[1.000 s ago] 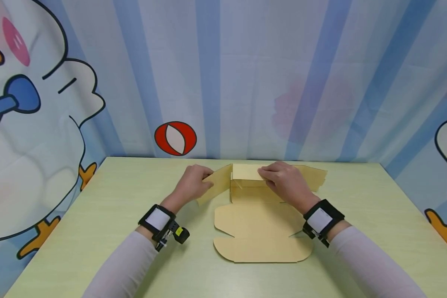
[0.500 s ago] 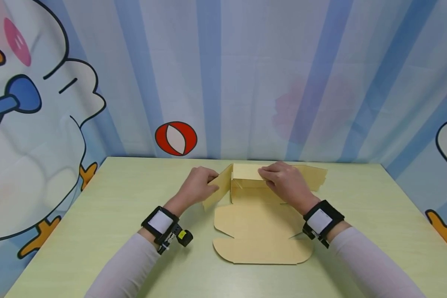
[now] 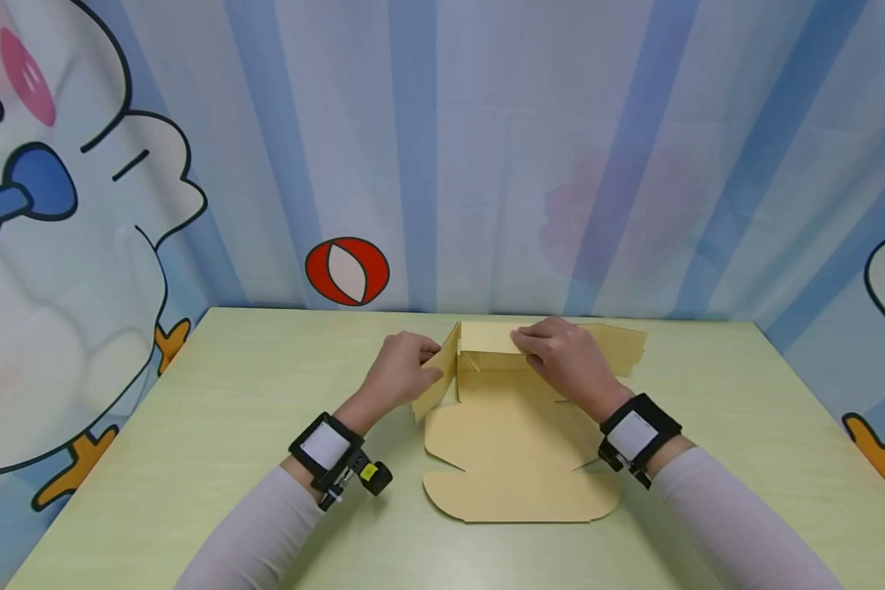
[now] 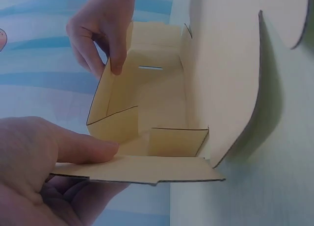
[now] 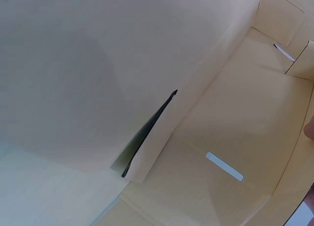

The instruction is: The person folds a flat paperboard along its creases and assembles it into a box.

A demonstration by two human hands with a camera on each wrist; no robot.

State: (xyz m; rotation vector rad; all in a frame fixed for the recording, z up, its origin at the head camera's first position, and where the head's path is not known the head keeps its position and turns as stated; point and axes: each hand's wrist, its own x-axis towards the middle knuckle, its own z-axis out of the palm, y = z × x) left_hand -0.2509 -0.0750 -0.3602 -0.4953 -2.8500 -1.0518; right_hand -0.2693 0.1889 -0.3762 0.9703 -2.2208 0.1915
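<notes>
A partly folded cardboard box [image 3: 516, 442] lies on the table, its front panels spread flat toward me. In the head view my left hand [image 3: 401, 373] pinches the left side flap [image 3: 437, 392] between thumb and fingers. The left wrist view shows this flap [image 4: 142, 170] standing out from the box end, behind two small inner tabs [image 4: 177, 141]. My right hand [image 3: 569, 362] grips the raised back wall [image 3: 484, 338] at its upper edge. The right side flap [image 3: 621, 348] sticks outward beyond that hand. A narrow slot [image 5: 224, 166] shows in the right wrist view.
The pale table [image 3: 214, 426] extends around the box. Behind it hangs a striped curtain [image 3: 472, 164] with cartoon figures and a red ball print. Each wrist wears a strapped-on device [image 3: 326, 447] with a small camera.
My left hand has moved right and slightly down, swinging the left side flap inward toward the box. The right hand keeps its grip on the back wall without visible movement.
</notes>
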